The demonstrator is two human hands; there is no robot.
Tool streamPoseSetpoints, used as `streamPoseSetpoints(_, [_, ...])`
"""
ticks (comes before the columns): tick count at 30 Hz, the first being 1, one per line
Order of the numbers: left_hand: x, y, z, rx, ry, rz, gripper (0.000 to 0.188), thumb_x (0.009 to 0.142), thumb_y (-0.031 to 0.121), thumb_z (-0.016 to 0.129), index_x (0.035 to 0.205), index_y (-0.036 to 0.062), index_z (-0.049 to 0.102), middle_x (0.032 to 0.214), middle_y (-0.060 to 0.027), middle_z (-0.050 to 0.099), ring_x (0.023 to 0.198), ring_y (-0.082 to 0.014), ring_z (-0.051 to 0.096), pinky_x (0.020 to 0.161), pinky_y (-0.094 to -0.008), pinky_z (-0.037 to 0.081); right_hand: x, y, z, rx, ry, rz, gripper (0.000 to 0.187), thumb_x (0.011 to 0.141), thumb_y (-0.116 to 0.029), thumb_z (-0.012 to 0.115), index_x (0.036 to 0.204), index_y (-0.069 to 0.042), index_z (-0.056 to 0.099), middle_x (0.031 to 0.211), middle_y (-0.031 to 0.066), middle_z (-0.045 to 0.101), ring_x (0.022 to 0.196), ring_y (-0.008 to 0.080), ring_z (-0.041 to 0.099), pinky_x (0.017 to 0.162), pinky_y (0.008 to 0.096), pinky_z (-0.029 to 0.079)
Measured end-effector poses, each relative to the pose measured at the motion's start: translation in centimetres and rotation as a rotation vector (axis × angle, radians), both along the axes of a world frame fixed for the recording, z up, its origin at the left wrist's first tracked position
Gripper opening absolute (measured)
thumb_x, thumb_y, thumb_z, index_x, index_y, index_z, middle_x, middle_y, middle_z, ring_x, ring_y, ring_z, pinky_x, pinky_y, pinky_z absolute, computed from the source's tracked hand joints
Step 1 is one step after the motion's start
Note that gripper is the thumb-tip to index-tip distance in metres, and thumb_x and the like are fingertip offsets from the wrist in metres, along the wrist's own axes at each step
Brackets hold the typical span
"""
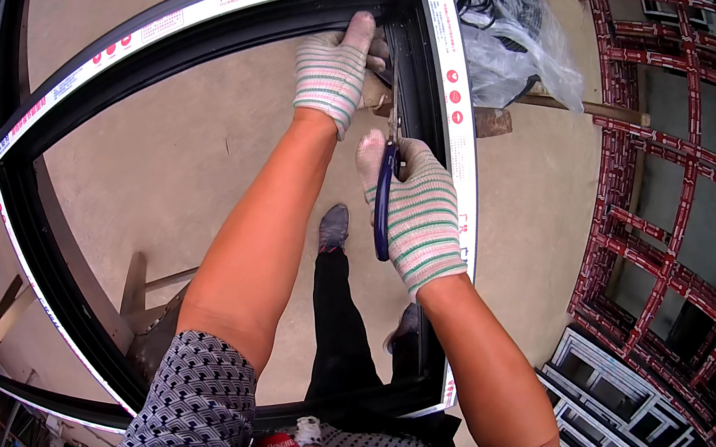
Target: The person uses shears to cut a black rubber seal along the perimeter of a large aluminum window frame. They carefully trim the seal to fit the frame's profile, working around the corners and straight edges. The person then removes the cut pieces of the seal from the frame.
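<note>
Spanning the left and middle of the view, a large dark window frame (pixel 119 57) edged with white protective tape lies flat on trestles above a bare concrete floor (pixel 158 160). At its far right corner the left hand (pixel 334 71), in a striped knit glove, is closed over the inner edge of the frame, fingers curled on the dark profile where the top rail meets the right-hand rail. Just below it, the right hand (pixel 422 216), gloved the same way, is clamped around the blue handles of a pair of scissors (pixel 387 181) (only the handles and a little of the blades show), whose tips point up along the inside of the right rail toward the left hand. The two hands are near each other but apart. Between the forearms, through the frame opening, a dark trouser leg and shoe (pixel 334 227) stand on the floor. Beyond the corner sits a clear plastic bag (pixel 513 50) of dark material. Farther right, red-taped frames (pixel 675 165) lean in a stack, with white frames (pixel 603 410) below them.
</note>
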State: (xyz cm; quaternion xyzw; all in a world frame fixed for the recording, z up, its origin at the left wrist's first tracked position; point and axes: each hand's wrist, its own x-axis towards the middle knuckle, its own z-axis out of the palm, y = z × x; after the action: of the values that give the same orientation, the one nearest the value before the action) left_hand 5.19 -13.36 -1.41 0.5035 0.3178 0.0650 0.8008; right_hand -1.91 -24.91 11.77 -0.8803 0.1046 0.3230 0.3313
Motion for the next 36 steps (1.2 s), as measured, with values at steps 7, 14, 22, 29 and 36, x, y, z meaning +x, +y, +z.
streamPoseSetpoints(7, [-0.1,0.0,0.5,0.012,-0.018,-0.016,0.045,0.098,0.038,0.069,0.098,-0.0068,0.073,0.085,-0.0124,0.074,0.068,-0.0152,0.067,0.066,-0.0286,0.057,1.2,0.4,-1.8,-0.141,-0.097,0.027,0.073,0.093,-0.064,0.06,0.108,0.007,0.067,0.087,0.0211,0.07,0.085,0.0312,0.068,0.083,0.0379,0.053])
streamPoseSetpoints(14, [-0.3,-0.2,1.2,0.015,0.014,-0.001,0.042,0.095,0.038,0.073,0.093,-0.0035,0.075,0.083,-0.0093,0.073,0.067,-0.014,0.065,0.067,-0.0301,0.055,2.8,1.0,-0.1,-0.148,0.04,0.079,0.083,0.094,-0.063,0.053,0.128,0.012,0.057,0.107,0.0313,0.068,0.108,0.0419,0.066,0.097,0.0426,0.051])
streamPoseSetpoints(22, [0.2,-0.2,-0.2,-0.032,-0.011,0.043,0.039,0.097,0.035,0.071,0.092,-0.0035,0.075,0.08,-0.0106,0.073,0.065,-0.0156,0.066,0.064,-0.0294,0.054,5.2,0.2,2.9,-0.19,0.159,0.161,0.082,0.093,-0.065,0.052,0.118,0.012,0.064,0.1,0.0322,0.069,0.103,0.0432,0.068,0.095,0.0431,0.051])
streamPoseSetpoints(29, [0.1,-0.4,0.5,-0.013,0.021,0.042,0.039,0.097,0.033,0.071,0.09,-0.005,0.075,0.076,-0.0097,0.072,0.062,-0.0142,0.065,0.058,-0.0285,0.053,6.8,0.0,2.3,-0.151,0.179,0.105,0.083,0.088,-0.071,0.055,0.11,0.008,0.07,0.084,0.0235,0.069,0.084,0.0341,0.069,0.083,0.0404,0.053])
streamPoseSetpoints(36, [0.3,-0.4,-0.2,0.02,-0.001,0.061,0.036,0.097,0.029,0.07,0.081,-0.0034,0.074,0.067,-0.0054,0.068,0.054,-0.0107,0.061,0.052,-0.0269,0.05,7.6,0.6,2.3,-0.1,0.182,0.089,0.082,0.086,-0.072,0.059,0.102,0.008,0.071,0.074,0.0157,0.066,0.072,0.0263,0.064,0.074,0.0386,0.052])
